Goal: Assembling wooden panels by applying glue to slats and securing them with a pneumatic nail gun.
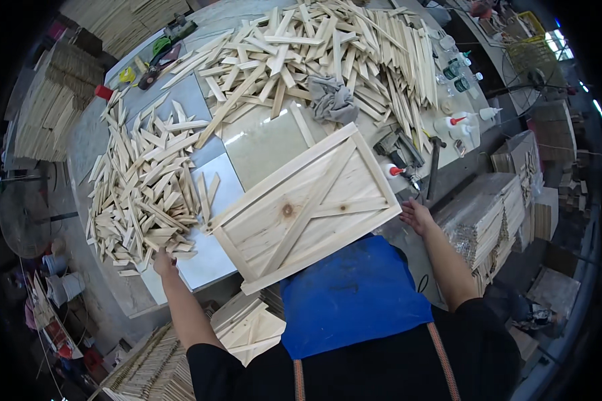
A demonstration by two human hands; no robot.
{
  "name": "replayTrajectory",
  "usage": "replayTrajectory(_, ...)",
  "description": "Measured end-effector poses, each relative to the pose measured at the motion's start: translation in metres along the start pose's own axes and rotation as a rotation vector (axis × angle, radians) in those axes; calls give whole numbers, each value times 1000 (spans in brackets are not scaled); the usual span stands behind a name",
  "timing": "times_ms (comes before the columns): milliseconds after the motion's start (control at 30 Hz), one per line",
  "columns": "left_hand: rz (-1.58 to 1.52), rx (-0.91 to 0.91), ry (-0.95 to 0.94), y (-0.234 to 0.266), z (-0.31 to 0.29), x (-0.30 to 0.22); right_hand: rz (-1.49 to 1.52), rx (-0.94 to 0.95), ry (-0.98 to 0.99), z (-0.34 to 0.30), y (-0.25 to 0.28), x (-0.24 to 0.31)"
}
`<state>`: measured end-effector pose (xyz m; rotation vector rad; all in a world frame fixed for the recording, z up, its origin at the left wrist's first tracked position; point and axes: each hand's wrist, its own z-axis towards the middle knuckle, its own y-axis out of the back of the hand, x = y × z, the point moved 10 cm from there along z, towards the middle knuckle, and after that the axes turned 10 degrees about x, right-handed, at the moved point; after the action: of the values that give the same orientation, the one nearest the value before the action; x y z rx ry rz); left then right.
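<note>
A rectangular wooden panel [284, 212] lies tilted across the table's front edge, right before me. It has a raised frame, one long diagonal strip and a shorter strip meeting it on the right. My right hand [416, 217] is beside the panel's right corner, fingers apart and nothing seen in it; whether it touches the wood I cannot tell. Off to the left, my left hand [164, 261] reaches the near edge of a heap of short, angled-end wood strips [147, 174]. Its fingers are too small and partly hidden to show if they grip a piece.
Longer wood strips [314, 40] are heaped at the back, with a grey rag [332, 99] before them. Right of the panel are a nail gun [399, 148], a hammer [435, 167] and a red-tipped glue bottle [393, 171]. Stacked panels [478, 217] stand at the right.
</note>
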<state>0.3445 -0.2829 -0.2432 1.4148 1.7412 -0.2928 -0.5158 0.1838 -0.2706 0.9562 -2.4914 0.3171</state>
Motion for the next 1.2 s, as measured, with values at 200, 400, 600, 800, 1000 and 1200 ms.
replayTrajectory(200,656,174,-947,-113,-272,-91,553,213,-205,39,-21,2)
replayTrajectory(400,1292,399,-1335,-234,-416,-99,663,366,-306,50,-75,27)
replayTrajectory(600,1314,352,-1264,-252,-430,-92,729,586,-251,71,-101,43)
replayTrajectory(800,1215,402,-1019,-264,-440,-102,762,606,-248,77,-118,47)
replayTrajectory(1000,-164,544,-463,-242,-374,-43,900,612,-204,91,-122,49)
replayTrajectory(1200,162,464,-284,-240,-373,-24,962,569,-215,83,-128,41)
